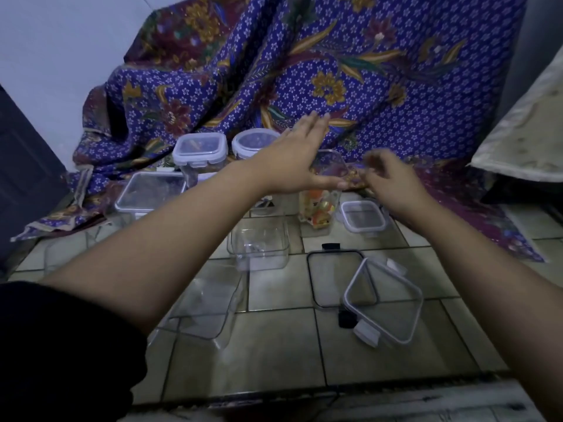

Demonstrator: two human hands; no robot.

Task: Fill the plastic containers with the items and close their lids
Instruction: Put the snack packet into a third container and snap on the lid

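A tall clear container (320, 210) holding colourful small items stands on the floor at the cloth's edge. A clear lid (330, 166) lies at its top. My left hand (292, 161) is flat over the left side of that lid, fingers stretched out and thumb along the lid's front edge. Just right of the lid, my right hand (393, 185) hovers blurred with loosely curled fingers and nothing visible in it. An empty open container (260, 246) stands in front. Two loose lids, one black-rimmed (323, 280) and one white-rimmed (385, 303), lie overlapping on the tiles.
Lidded containers stand behind and beside: a square one (199, 149), a round one (254, 140), a wide one (150, 190) and a small one (362, 216). Another empty container (204, 309) lies front left. Patterned cloth (304, 71) drapes behind, with a pillow (524, 132) at right.
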